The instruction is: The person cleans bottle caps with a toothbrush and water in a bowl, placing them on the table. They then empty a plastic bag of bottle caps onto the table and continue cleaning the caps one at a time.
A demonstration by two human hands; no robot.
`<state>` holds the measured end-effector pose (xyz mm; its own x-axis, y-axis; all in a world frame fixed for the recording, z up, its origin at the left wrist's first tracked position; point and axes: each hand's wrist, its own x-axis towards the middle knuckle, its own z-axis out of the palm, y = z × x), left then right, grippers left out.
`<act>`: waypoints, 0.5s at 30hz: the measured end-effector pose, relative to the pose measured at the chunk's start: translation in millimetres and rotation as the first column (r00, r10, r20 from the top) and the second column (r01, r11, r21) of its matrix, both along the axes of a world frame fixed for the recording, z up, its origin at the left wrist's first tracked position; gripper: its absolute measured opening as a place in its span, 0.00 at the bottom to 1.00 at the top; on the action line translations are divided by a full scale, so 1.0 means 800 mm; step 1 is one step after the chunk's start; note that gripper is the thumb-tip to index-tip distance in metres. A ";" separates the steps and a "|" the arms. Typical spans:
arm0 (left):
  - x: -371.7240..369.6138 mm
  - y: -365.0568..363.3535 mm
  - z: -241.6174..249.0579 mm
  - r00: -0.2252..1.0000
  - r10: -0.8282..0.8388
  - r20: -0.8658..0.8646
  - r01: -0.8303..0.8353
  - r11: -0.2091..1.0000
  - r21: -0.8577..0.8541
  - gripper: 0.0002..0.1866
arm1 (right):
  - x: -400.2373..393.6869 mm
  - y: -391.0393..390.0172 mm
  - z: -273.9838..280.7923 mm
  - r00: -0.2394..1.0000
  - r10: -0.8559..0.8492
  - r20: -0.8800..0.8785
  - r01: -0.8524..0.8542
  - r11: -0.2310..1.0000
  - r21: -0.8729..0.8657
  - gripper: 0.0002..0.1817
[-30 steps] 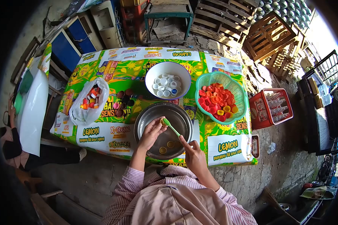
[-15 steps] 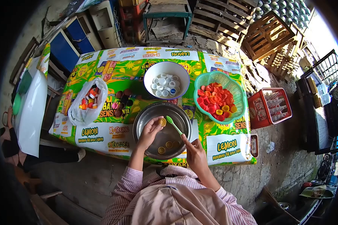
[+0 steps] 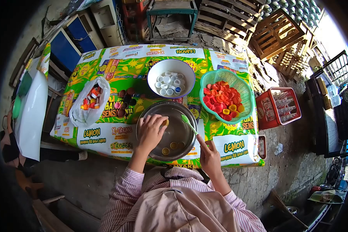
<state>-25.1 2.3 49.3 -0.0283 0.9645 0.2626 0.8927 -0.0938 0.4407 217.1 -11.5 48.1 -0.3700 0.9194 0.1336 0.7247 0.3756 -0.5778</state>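
Note:
Over the metal basin [image 3: 141, 144], my left hand [image 3: 152, 131] holds a yellow bottle cap [image 3: 166, 122] by its fingertips, the back of the hand facing up. My right hand [image 3: 210, 155] is closed round the handle of a green toothbrush [image 3: 188, 123]. The brush head is above the basin's right side, apart from the cap. A few more yellow caps, one of them a loose cap [image 3: 165, 151], lie at the bottom of the basin near its front edge.
Behind the basin stands a white bowl [image 3: 152, 73] of white caps. To the right are a green basket [image 3: 248, 87] of red and orange caps and a red crate [image 3: 267, 120]. At left, a plastic bag [image 3: 79, 112] of caps lies beside several dark caps [image 3: 122, 104].
My left hand has turned palm-down over the basin, still with the yellow cap. My right hand has shifted right and slightly down, taking the toothbrush away from the cap.

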 end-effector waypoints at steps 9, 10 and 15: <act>-0.006 -0.002 -0.015 0.996 0.093 -0.007 -0.093 0.982 -0.165 0.14 | 0.001 -0.007 0.002 0.983 0.058 0.172 -0.053 0.998 -0.035 0.28; -0.003 0.000 -0.008 0.884 0.230 0.407 -0.101 0.944 -0.314 0.15 | 0.001 -0.010 0.008 0.997 0.045 0.062 -0.045 0.999 -0.001 0.28; -0.003 -0.006 0.025 0.152 0.047 0.987 0.300 0.950 -0.091 0.18 | -0.004 -0.012 0.050 0.968 -0.006 -0.252 0.011 1.000 0.015 0.25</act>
<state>-27.3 -2.8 69.4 0.0374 0.9960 -0.0815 -0.3079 0.0891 0.9472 214.2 -20.8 87.7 -0.3146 0.9193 0.2365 0.5597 0.3809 -0.7359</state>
